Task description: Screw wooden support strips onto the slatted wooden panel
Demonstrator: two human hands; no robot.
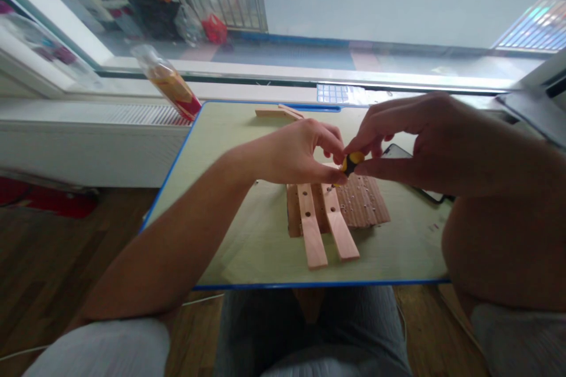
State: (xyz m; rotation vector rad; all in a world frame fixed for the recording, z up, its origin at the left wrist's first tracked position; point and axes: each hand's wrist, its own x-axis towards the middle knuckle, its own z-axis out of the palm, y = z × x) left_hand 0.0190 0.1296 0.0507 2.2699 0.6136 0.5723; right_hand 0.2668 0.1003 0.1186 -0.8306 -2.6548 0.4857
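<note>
Nearest, at the bottom centre of the frame, were the wearer's legs in grey trousers (pixel 247 330). Just beyond them, a small pale-green table with a blue rim (pixel 234 247) filled the middle of the picture.

Towards its near side, right of centre, lay two long, flat strips of pale wood, the left strip (pixel 315 244) and the right strip (pixel 344 235), side by side and a little apart. Each showed dark round holes, and their near ends stuck out past a ribbed brown cardboard piece (pixel 365 203) dotted with small shiny bits.

Above the far part of the right strip, the two hands met. The right hand (pixel 435 135) had its thumb and fingers pinched on a stubby yellow-and-black tool handle (pixel 352 162), which was tilted. The left hand (pixel 292 150) was curled, thumb and fingertips nearly together at the handle's lower end; whether it gripped anything could not be told.

A dark-edged phone (pixel 394 151) lay partly hidden below the right hand. Farther off, two pale wooden pieces (pixel 272 113) lay near the table's far edge. At the upper left leaned a clear bottle with a red lower part (pixel 170 85), and a red plastic bag (pixel 215 29) showed beyond the window.
</note>
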